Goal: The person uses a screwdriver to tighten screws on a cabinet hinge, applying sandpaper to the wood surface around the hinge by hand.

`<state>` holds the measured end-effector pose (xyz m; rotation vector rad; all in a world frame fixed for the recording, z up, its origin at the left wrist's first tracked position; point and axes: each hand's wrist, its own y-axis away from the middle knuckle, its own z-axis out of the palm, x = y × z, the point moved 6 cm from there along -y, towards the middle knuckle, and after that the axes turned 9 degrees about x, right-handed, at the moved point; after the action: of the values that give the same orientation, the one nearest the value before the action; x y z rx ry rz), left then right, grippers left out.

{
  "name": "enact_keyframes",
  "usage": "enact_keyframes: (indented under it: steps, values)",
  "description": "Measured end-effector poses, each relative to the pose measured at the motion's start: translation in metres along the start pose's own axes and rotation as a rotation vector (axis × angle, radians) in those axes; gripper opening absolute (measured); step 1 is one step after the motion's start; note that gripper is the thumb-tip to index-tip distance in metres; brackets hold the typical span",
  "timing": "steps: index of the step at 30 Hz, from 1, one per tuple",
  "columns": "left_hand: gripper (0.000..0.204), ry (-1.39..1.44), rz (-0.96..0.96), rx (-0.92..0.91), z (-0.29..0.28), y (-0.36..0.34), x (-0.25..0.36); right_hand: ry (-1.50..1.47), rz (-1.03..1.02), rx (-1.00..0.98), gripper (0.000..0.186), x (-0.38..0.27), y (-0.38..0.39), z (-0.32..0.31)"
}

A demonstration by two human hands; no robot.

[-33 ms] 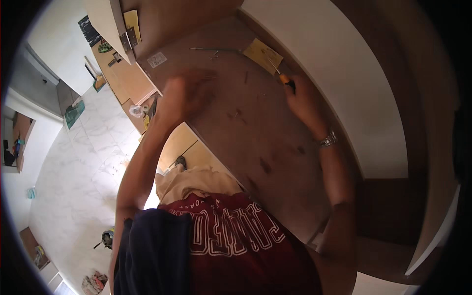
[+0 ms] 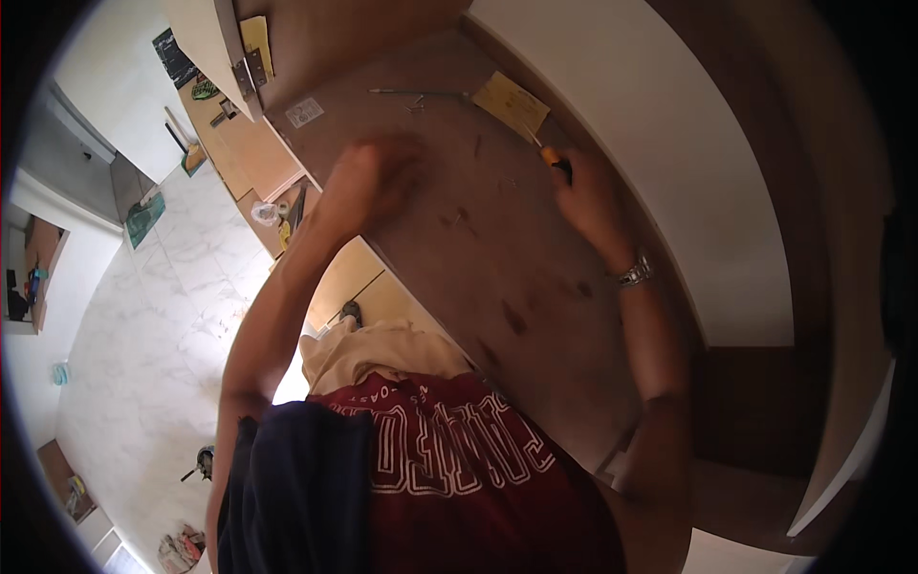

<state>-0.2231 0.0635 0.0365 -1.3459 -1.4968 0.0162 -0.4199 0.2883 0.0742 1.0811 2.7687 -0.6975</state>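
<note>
My right hand point(image 2: 585, 191) is closed around a screwdriver point(image 2: 549, 155) with an orange and black handle. Its thin shaft points away from me, toward a yellow paper card point(image 2: 512, 100) on the brown board. My left hand point(image 2: 378, 177) hovers over the left part of the brown board point(image 2: 449, 277). Motion smears its fingers, so whether they hold anything is not visible. Several small screws point(image 2: 415, 103) lie beyond that hand, beside a thin metal rod point(image 2: 421, 93). A few more small metal pieces point(image 2: 459, 222) are scattered on the board.
A white panel point(image 2: 650, 143) curves along the right side. At the far left, a white door point(image 2: 206, 48) with a metal hinge point(image 2: 251, 72) stands ajar. A printed label point(image 2: 305, 113) lies on the board. Dark stains mark its surface. Beyond its left edge is a marble-patterned floor point(image 2: 172, 287).
My left hand has shifted slightly, its fingers still blurred. The screwdriver in my right hand has moved only a little.
</note>
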Motion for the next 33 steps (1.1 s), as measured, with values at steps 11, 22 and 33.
enact_keyframes:
  steps: [11, 22, 33]
  values:
    - [0.027, -0.519, -0.143, -0.305, 0.09, -0.067, -0.011, 0.009, -0.193, -0.008, 0.031, -0.015, 0.035, 0.009]
    - [0.022, 0.058, -0.139, 0.239, 0.017, -0.041, -0.029, -0.113, -0.068, -0.139, 0.035, 0.008, 0.031, -0.017]
    - [0.02, 0.365, -0.144, 0.791, -0.157, 0.004, -0.095, -0.198, -0.079, 0.096, 0.032, -0.007, 0.025, -0.048]
